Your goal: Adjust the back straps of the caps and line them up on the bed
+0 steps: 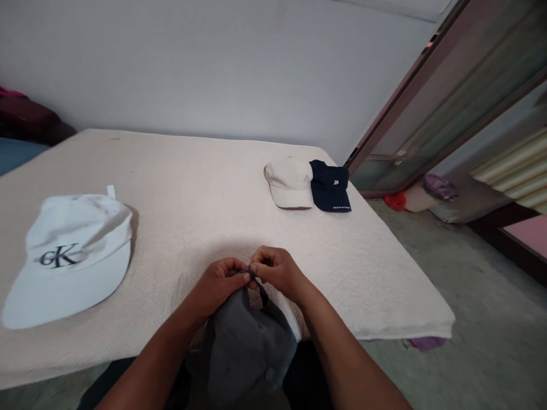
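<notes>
A pale cloth-covered surface bears a white cap, at about ten o'clock from the grey cap at the near edge, plus a beige cap past twelve and a navy cap beside it at one. Fingertips nearly closed, the left hand and right hand pinch the grey cap at its narrow strap.

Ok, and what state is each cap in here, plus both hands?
Gray cap: held at its strap; fastened or not, unclear
Left hand: closed, pinching the strap area
Right hand: closed, pinching there too
White cap: lying on the pale cover, logo showing
Beige cap: lying beside navy cap
Navy cap: lying, logo showing
</notes>
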`<state>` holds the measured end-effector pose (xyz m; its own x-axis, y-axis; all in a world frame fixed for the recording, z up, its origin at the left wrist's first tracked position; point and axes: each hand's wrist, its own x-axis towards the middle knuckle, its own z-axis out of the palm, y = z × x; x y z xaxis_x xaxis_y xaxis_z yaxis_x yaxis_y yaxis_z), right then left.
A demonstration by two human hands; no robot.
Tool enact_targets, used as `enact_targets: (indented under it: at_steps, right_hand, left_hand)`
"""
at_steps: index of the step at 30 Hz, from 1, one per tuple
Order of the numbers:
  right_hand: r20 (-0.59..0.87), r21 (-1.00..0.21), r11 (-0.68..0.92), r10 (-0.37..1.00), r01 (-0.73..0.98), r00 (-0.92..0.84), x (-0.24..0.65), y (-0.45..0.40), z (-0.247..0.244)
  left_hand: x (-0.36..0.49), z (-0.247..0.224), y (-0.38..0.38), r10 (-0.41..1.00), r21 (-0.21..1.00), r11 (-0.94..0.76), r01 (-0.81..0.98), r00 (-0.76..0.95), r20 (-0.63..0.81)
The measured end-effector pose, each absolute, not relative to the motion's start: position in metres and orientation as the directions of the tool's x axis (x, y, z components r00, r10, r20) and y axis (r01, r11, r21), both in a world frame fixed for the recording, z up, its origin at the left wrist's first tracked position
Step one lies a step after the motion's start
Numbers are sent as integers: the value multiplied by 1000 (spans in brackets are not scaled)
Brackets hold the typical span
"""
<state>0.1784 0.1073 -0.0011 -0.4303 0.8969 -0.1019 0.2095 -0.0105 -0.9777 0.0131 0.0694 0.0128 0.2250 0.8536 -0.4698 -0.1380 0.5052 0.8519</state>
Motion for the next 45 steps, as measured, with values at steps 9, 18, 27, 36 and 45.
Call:
enact_targets:
  at_steps: [9, 18, 27, 36, 45]
  right_hand:
    - [-102, -989, -28, 844, 148, -526, 183, 108, 0]
    - [-183, -983, -141, 819, 119, -544, 183, 111, 1]
    - [-177, -984, -160, 813, 79, -555, 182, 112, -3]
    - [-160, -987, -145, 811, 73, -563, 180, 110, -2]
    - [-141, -989, -89, 815, 120, -563, 182, 111, -4]
  left_hand:
    - [11, 11, 69, 851, 855, 502, -128, 251, -461]
    - [15, 9, 68, 890, 885, 435, -166, 228, -394]
    - [15, 6, 69, 897, 895, 428, -124, 177, -404]
    - [13, 12, 70, 826, 815, 556, -162, 213, -521]
    - [17, 4, 70, 822, 821, 562, -104, 182, -540]
